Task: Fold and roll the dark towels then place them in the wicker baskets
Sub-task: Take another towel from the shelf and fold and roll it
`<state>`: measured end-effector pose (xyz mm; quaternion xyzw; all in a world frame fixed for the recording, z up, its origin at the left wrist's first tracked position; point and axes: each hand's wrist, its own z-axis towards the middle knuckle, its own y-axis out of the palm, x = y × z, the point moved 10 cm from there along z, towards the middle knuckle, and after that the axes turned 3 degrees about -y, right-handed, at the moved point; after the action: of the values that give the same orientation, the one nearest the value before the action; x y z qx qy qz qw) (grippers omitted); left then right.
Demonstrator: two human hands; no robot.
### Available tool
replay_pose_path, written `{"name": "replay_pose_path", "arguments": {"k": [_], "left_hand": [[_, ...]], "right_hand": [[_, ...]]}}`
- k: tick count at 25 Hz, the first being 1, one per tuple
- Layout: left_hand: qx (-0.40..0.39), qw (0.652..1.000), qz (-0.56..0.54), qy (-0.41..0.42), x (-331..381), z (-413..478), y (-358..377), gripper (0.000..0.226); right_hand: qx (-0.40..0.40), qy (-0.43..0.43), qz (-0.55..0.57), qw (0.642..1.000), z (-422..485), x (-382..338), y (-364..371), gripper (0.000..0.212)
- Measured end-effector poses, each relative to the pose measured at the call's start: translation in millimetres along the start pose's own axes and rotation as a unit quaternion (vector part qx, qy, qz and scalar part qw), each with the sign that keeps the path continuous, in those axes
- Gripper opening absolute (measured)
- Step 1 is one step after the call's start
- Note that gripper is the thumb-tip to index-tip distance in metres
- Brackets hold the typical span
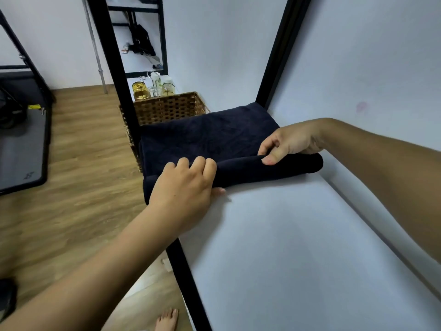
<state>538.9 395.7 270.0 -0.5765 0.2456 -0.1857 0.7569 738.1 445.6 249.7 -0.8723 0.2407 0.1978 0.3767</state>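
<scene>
White shelf (286, 235), half-rolled dark towel (202, 137)

This looks like a room in a home, used for living and for storage. The floor (78, 144) has wood-pattern planks, and the wall (214, 44) is plain white. A black metal frame (112, 68) carries a flat white board (298, 235) as a shelf. A dark towel (202, 137), ordinary household linen, lies on this board. Just behind it stands a wicker basket (167, 108). Behind the basket there are glass jars (140, 90), some with yellow content. On a farther shelf lies a black bag (143, 40). A grey mat (21, 149) lies on the floor at the left. A bare foot (167, 320) shows at the bottom edge.
</scene>
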Motion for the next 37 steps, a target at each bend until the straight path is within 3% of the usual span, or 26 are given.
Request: {"name": "replay_pose_path", "arguments": {"k": [2,4,6,8,9,11,13,15,19,25,28,30,34,37], "left_hand": [[-0.027,0.998,-0.051,-0.004,-5.7,8.6,0.7,0.040],[-0.038,0.994,-0.106,-0.007,-9.4,17.1,0.9,0.037],[-0.069,0.987,-0.147,-0.018,-16.5,24.5,8.3,0.040],[-0.114,0.980,-0.164,-0.023,-22.5,30.6,17.6,0.042],[-0.129,0.977,-0.166,-0.019,-22.5,32.3,19.5,0.043],[-0.139,0.976,-0.166,-0.012,-20.7,32.4,18.3,0.043],[-0.129,0.977,-0.171,-0.018,-16.9,29.1,15.9,0.041],[-0.112,0.981,-0.158,-0.030,-14.0,24.3,11.1,0.040],[-0.087,0.992,-0.091,-0.023,-5.6,9.1,-0.1,0.046],[-0.125,0.988,-0.086,-0.031,10.4,-22.7,-11.1,0.047],[-0.014,0.999,-0.036,-0.019,23.4,-36.8,-28.7,0.056],[0.056,0.998,-0.011,0.010,34.2,-43.8,-33.1,0.068],[0.084,0.996,-0.003,0.041,31.3,-38.2,-19.3,0.062],[0.046,0.998,-0.033,0.041,21.3,-21.8,-14.6,0.050]], "right_hand": [[0.061,-0.030,-0.016,0.998,-9.2,-5.5,-10.2,0.024],[0.178,-0.074,-0.080,0.978,-26.9,-14.8,-27.7,0.035],[0.299,-0.158,-0.157,0.928,-48.4,-33.0,-25.2,0.030],[0.380,-0.251,-0.266,0.850,-65.6,-45.2,9.6,0.026],[0.406,-0.267,-0.316,0.815,-68.4,-42.1,28.9,0.035],[0.430,-0.260,-0.361,0.786,-63.7,-29.3,47.6,0.048],[0.398,-0.246,-0.339,0.816,-53.0,-28.7,39.6,0.045],[0.314,-0.207,-0.325,0.867,-40.6,-35.5,27.4,0.037],[0.198,-0.158,-0.295,0.921,-34.6,-38.3,14.7,0.031],[0.050,-0.147,-0.170,0.973,-44.5,-22.5,35.8,0.028],[-0.008,-0.125,-0.108,0.986,-44.8,-12.7,41.0,0.024],[-0.033,-0.107,-0.072,0.991,-43.6,-9.4,40.7,0.022],[-0.055,-0.071,-0.026,0.996,-39.1,-8.0,37.1,0.023],[0.045,-0.087,-0.032,0.995,-41.3,-9.0,19.3,0.028]]}}
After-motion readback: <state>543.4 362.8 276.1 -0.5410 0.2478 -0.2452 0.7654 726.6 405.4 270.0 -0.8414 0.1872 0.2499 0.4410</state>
